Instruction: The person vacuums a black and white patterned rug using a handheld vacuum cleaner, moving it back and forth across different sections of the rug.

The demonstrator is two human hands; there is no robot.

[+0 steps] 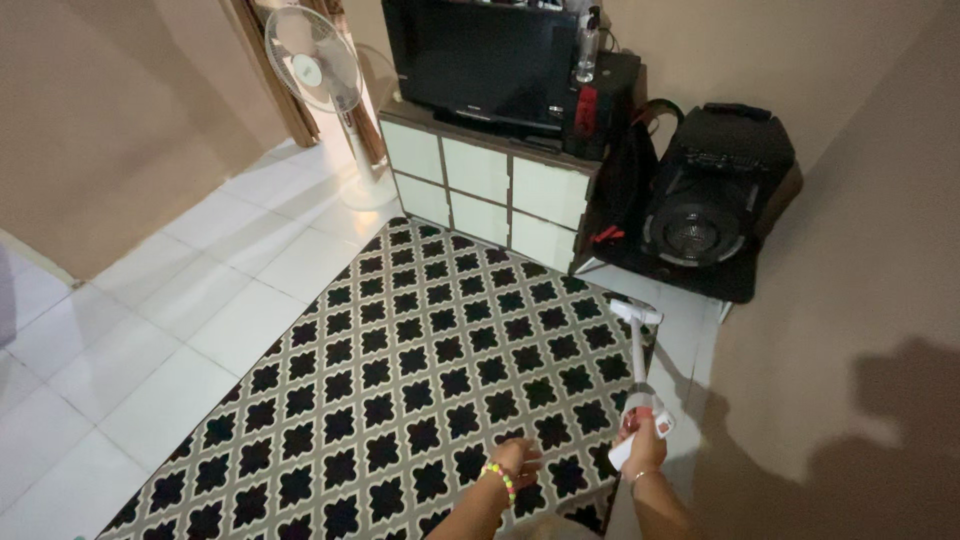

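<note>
The head camera looks down into a corner of a room. Two hands show at the near edge. The right hand (645,452) grips the handle of one white stick vacuum (640,380), fingers wrapped tight around it; a thin bracelet sits on that wrist. The vacuum's tube runs away from the hand to its head, which rests at the far right edge of the rug, just beside the bare tiles along the right wall. The left hand (518,462) hangs empty above the near part of the rug, fingers loosely curled downward and slightly apart; one beaded bracelet (497,480) in bright colours circles its wrist.

There is one rug (420,380), black and cream in a repeating diamond pattern, lying at an angle across the middle of the floor. At its far end stands one low cabinet (480,185) with pale door panels, six of them visible in two rows. On it sits one dark flat television (480,60), with one clear bottle (587,45) just to its right. To the right of the cabinet, in the corner, rests one large black speaker (715,205). To the left of the cabinet stands one white pedestal fan (315,65).

The floor (150,320) is laid with large white tiles, glossy. The walls are plain beige, and the person's shadow falls on the right wall.
</note>
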